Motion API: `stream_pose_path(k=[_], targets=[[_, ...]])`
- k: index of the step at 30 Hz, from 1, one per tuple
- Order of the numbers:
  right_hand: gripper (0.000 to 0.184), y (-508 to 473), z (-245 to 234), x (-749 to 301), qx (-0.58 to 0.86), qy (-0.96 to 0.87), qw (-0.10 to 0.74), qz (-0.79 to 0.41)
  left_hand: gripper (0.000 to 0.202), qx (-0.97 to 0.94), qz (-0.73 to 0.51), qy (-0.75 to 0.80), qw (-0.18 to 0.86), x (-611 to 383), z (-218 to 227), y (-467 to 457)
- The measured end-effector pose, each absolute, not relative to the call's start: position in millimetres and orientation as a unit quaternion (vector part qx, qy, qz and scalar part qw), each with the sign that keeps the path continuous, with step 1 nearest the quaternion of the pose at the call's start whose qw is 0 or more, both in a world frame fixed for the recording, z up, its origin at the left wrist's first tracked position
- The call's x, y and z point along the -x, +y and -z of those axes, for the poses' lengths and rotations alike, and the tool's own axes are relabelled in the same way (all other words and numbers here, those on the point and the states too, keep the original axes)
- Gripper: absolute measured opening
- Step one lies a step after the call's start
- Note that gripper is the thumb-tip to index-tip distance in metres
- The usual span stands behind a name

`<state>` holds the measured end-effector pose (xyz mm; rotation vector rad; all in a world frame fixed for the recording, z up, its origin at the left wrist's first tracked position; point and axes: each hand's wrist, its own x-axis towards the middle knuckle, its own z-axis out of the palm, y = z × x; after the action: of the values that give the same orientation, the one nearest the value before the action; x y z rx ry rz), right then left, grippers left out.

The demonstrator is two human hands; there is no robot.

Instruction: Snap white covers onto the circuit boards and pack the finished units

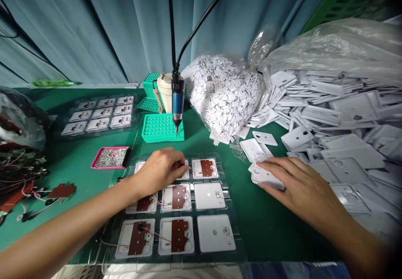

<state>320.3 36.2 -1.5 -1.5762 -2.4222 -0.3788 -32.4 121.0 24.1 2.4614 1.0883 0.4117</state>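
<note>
White cover, gripped between thumb and fingers of our right hand, just right of the clear tray, above the green tabletop. Loose covers lie heaped beyond it. Our left hand bends over the tray's back row, thumb and forefinger close together; we cannot tell what, if anything, they pinch. Tray carries white casings, several with brown boards and thin wires. We note a blue screwdriver hanging by a teal block, a pink-rimmed dish of small metal parts left of the tray.
</note>
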Motion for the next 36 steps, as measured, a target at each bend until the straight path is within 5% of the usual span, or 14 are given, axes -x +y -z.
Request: stream_pose_path(k=[10,14,17,21,27,30,36], targets=[[0.038,46,-5,-315,0.591,-0.793,0.096,0.112,0.007,-0.87,-0.186,0.415,0.192,-10,-23,131],[0.04,36,-21,-306,0.619,-0.764,0.144,0.111,0.006,-0.865,-0.155,0.423,0.219,-10,-33,122],[0.046,25,-27,-289,0.654,-0.726,0.214,-0.008,0.015,-0.878,-0.132,0.398,0.232,-14,-39,116],[0.047,14,-12,-266,0.617,-0.697,0.301,-0.206,0.016,-0.913,-0.102,0.367,0.148,-30,-32,115],[0.027,3,15,-262,0.576,-0.714,0.332,-0.219,0.023,-0.951,-0.064,0.301,0.009,-44,-7,113],[0.022,-1,13,-266,0.605,-0.708,0.315,-0.182,0.019,-0.948,-0.083,0.3,0.06,-40,-6,112],[0.009,-5,13,-277,0.595,-0.758,0.258,-0.066,0.011,-0.857,-0.18,0.358,0.324,-35,-17,117]])
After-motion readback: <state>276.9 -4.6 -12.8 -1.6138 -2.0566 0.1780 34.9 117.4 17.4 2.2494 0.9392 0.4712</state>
